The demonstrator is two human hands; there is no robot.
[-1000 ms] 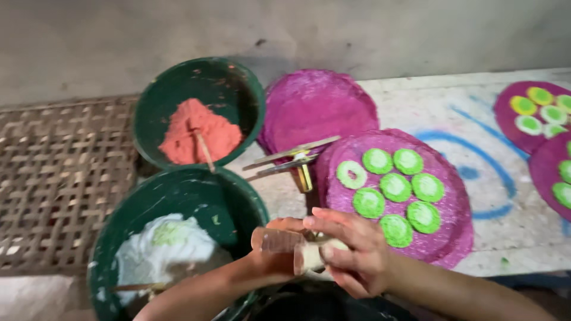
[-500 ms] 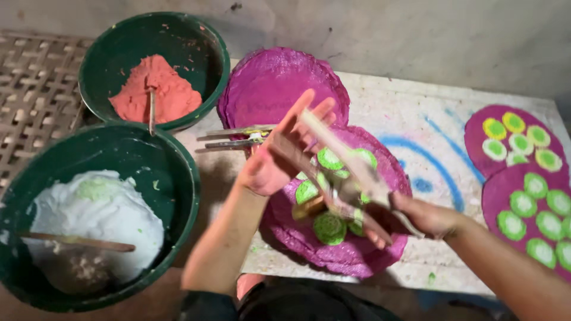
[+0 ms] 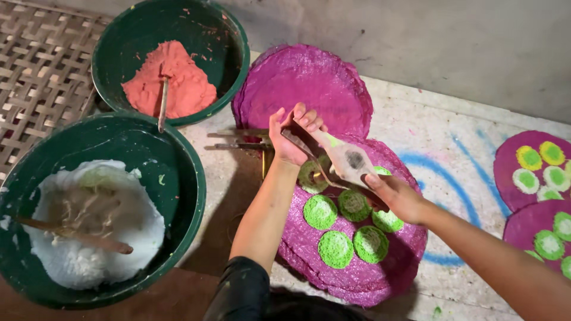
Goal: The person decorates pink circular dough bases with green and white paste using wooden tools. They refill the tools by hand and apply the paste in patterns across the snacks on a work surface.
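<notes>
Two bare hands meet near the centre of the frame, above a stack of round magenta glittery discs (image 3: 357, 279) lying on a pale painted floor (image 3: 464, 137). The left hand (image 3: 291, 139) is raised with its fingers curled around the upper end of a flat, pale wooden paddle-shaped tool (image 3: 345, 157), which has a dark smudge on its face. The right hand (image 3: 395, 196) grasps the lower end of the same tool, its fingers closed around it; a thinner stick seems to run alongside the paddle, though the view there is too crowded to be sure. The tool hangs tilted just above the top disc, over a cluster of round green dabs with paler centres (image 3: 336, 248).

Behind the hands, in the upper middle, lies a second stack of plain magenta discs (image 3: 303, 86). Thin metal tongs (image 3: 238, 139) rest on the floor to the left of the hands.

At upper left stands a dark green round basin of salmon-pink paste (image 3: 169, 77) with a stick standing in it. At lower left a larger dark green basin of white paste (image 3: 95, 223) holds a wooden stirring stick (image 3: 71, 235). Both sit beside a woven bamboo mat (image 3: 35, 77). At the right edge lie more magenta discs dotted yellow, green and white (image 3: 535, 172).
</notes>
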